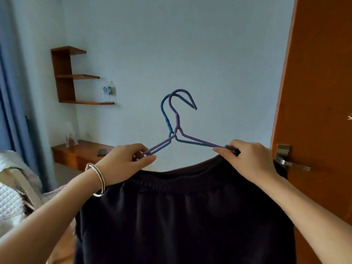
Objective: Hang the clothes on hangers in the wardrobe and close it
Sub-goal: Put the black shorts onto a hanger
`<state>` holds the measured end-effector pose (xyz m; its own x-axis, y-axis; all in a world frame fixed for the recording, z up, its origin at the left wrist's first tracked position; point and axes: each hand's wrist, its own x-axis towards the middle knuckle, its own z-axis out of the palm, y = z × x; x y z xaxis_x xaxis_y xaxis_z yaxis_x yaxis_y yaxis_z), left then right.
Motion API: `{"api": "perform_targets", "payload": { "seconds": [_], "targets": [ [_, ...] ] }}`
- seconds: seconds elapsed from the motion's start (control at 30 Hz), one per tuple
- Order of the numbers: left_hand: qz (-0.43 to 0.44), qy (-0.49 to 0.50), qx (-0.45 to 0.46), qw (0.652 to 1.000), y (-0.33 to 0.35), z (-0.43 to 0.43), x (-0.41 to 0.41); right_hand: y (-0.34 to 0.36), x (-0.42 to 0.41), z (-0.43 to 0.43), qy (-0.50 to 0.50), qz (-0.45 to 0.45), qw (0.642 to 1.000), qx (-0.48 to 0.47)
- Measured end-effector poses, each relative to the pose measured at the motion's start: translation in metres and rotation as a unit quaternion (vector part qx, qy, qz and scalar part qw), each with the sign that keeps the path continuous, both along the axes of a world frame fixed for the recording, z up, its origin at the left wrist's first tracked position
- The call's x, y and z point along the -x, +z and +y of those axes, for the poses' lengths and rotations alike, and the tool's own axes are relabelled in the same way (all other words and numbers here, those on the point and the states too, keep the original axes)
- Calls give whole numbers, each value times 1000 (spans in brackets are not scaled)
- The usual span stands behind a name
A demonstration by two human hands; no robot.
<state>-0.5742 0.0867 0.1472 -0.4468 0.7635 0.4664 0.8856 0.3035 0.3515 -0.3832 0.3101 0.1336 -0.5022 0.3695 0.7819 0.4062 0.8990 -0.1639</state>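
Black garment is held up by its elastic waistband beneath two stacked hangers, one purple and one blue, just left of the orange door. I see my left grip pinching the hangers' left arm. My right grip pinches their right end near the door's handle. Farther left of the door hangs a wall shelf.

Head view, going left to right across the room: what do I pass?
First the curtain → wall shelf → left hand → hangers → right hand → door handle.
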Motion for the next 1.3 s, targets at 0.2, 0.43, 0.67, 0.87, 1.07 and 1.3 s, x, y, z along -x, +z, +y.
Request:
{"api": "perform_targets", "payload": {
  "seconds": [0.2, 0.43, 0.67, 0.87, 1.07, 1.3],
  "targets": [
    [-181, 32, 31, 982, -30, 67, 68, 8, 82, 99, 67, -16, 996, -58],
    [-275, 95, 16, 957, -54, 48, 108, -8, 172, 113, 200, -34, 978, -38],
    [-365, 178, -63, 912, -85, -9, 131, -39, 277, 75, 323, -70, 940, -89],
    [-331, 266, -176, 888, -84, -71, 189, -37, 377, 15, 387, -59, 911, -132],
    [-245, 373, -184, 875, -66, -151, 250, -26, 499, -82, 468, -65, 862, -183],
    [-123, 518, -139, 835, -75, -237, 290, -50, 603, -214, 624, -142, 764, -80]
  ]
}}
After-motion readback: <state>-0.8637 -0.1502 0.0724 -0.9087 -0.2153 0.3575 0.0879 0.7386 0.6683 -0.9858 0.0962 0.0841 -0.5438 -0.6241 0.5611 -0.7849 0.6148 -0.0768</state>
